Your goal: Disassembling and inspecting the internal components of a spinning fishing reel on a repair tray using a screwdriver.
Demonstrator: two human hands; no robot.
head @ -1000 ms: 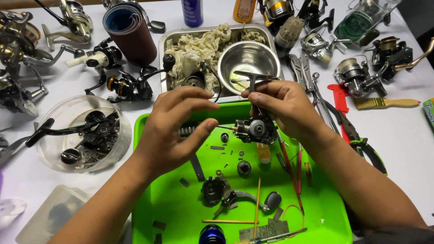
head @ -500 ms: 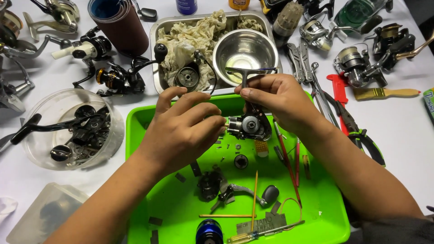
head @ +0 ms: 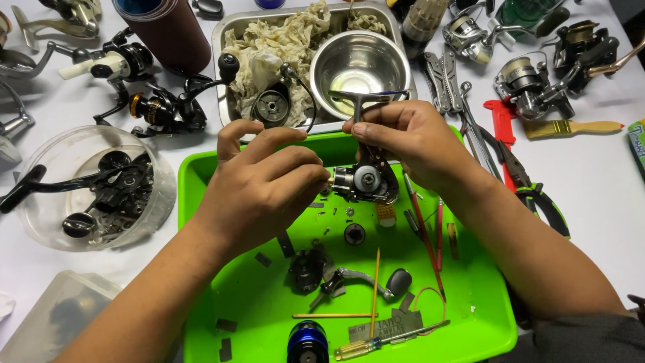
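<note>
White tabletop [head: 605, 175] crowded with fishing reels, green tray [head: 255, 302] of small parts at centre, right hand [head: 410, 138] gripping a stripped spinning reel body [head: 366, 180] above the tray, left hand [head: 265, 185] fingertips pinched at its side, small gear [head: 354, 233] lying below.

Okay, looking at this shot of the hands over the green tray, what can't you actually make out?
Head view only:
- Left hand fingertips at the reel body: hidden behind its own knuckles.
- Any small part pinched there: not visible.
- Top of the reel body: covered by the right hand.
- Blue spool on the green tray: cut off by the bottom edge.
- Loose bits on the tray: too small to identify.
</note>
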